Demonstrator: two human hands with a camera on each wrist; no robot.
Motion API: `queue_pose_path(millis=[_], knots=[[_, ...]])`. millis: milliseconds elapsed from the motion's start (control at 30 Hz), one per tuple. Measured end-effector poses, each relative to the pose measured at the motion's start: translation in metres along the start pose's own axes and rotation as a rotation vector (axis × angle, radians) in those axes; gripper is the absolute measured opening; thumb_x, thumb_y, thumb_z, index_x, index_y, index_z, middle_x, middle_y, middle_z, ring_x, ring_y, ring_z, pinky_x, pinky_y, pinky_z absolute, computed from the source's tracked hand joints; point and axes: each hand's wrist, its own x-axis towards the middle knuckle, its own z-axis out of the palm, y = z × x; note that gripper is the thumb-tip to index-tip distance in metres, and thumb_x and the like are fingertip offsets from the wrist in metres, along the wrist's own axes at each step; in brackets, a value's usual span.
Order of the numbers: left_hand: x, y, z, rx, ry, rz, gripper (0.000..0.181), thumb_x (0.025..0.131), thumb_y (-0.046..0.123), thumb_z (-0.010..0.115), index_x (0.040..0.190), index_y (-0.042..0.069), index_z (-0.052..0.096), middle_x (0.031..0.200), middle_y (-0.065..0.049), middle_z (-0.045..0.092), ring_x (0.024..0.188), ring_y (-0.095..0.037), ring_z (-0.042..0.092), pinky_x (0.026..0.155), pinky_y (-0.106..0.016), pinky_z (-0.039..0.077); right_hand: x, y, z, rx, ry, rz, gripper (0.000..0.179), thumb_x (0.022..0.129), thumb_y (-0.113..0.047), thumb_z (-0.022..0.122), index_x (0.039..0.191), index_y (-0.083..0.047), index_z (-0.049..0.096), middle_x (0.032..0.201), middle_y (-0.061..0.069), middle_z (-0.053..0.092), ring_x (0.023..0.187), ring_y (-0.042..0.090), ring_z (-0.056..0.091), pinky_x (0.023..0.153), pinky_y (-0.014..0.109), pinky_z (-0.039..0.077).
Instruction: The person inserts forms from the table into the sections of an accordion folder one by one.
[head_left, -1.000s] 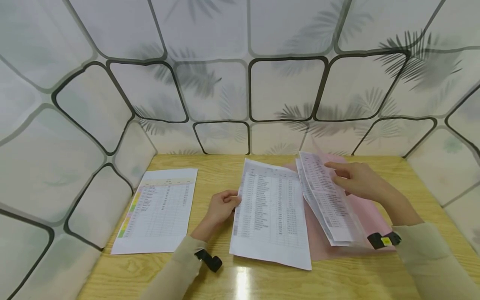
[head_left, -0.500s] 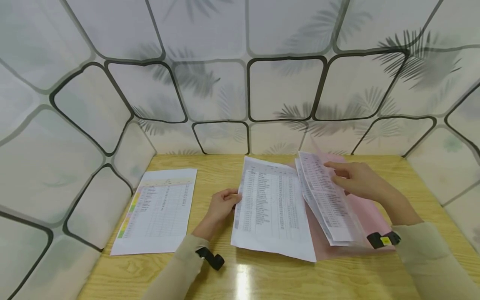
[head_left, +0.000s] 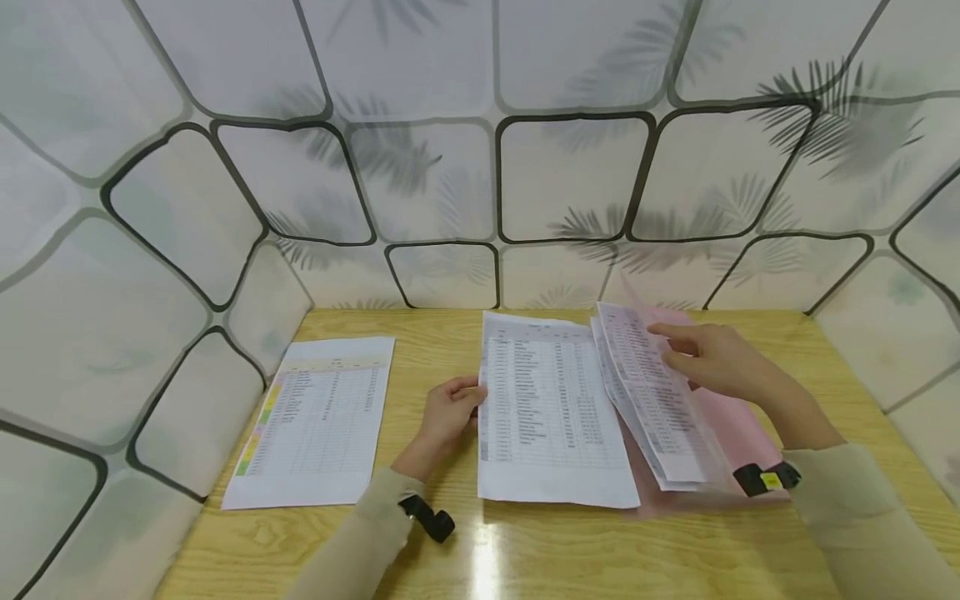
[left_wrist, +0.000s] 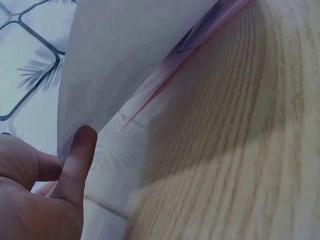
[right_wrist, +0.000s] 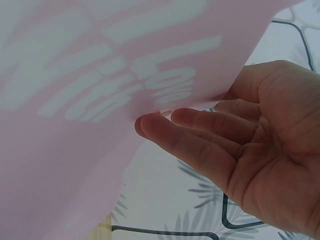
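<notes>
My left hand pinches the left edge of a white printed sheet between thumb and fingers. Rows of a table cover this sheet, and its right side overlaps a pink folder. From the left wrist its blank-looking back slants up over the wood. My right hand holds the folder's raised flap together with more printed sheets, which lean at an angle. In the right wrist view white lettering shows on the pink flap, fingertips against it and the thumb partly hidden behind.
Another printed sheet, with yellow, green and pink cells down its left side, lies flat at the left of the wooden table. Patterned walls enclose the table at the back and both sides. Each wrist carries a small black camera.
The middle sheet's lower edge has swung up and to the right, so the sheet stands straighter. My left hand has shifted slightly right with it; the right hand stays put.
</notes>
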Motion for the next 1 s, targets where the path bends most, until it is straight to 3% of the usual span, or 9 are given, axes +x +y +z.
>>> queue_pose_path(millis=[400,567,733,1000], knots=[[0.001,0.002,0.003,-0.033,-0.009,-0.033,0.031,0.101,0.007,0.068,0.129,-0.007,0.068,0.1,-0.013,0.08,0.072,-0.011,0.068,0.059,-0.02,0.057,0.001,0.001,0.0,0.002,-0.003,0.0,0.054,0.104,-0.019,0.059,0.154,-0.001,0.05,0.126,0.032,0.067,0.07,0.013,0.065,0.061,0.029,0.057],[-0.002,0.004,0.012,-0.031,-0.01,-0.022,0.031,0.102,0.007,0.067,0.129,-0.007,0.068,0.105,-0.015,0.08,0.072,-0.01,0.068,0.06,-0.02,0.057,0.002,0.001,0.001,-0.002,-0.001,0.002,0.053,0.104,-0.019,0.059,0.154,-0.001,0.05,0.126,0.032,0.068,0.069,0.013,0.065,0.061,0.029,0.056],[-0.004,0.002,0.022,-0.07,0.019,-0.009,0.031,0.101,0.007,0.068,0.128,-0.008,0.068,0.099,-0.012,0.08,0.07,-0.008,0.066,0.058,-0.019,0.056,0.003,0.001,0.001,-0.004,-0.004,0.007,0.054,0.105,-0.021,0.059,0.155,-0.002,0.05,0.13,0.033,0.066,0.071,0.013,0.065,0.062,0.029,0.057],[-0.007,-0.006,0.036,-0.106,-0.011,0.008,0.032,0.101,0.006,0.068,0.129,-0.009,0.066,0.099,-0.013,0.081,0.067,-0.008,0.066,0.056,-0.019,0.056,0.003,0.001,0.001,0.003,-0.013,0.016,0.054,0.105,-0.02,0.058,0.156,-0.004,0.049,0.135,0.035,0.063,0.073,0.014,0.067,0.065,0.03,0.058]])
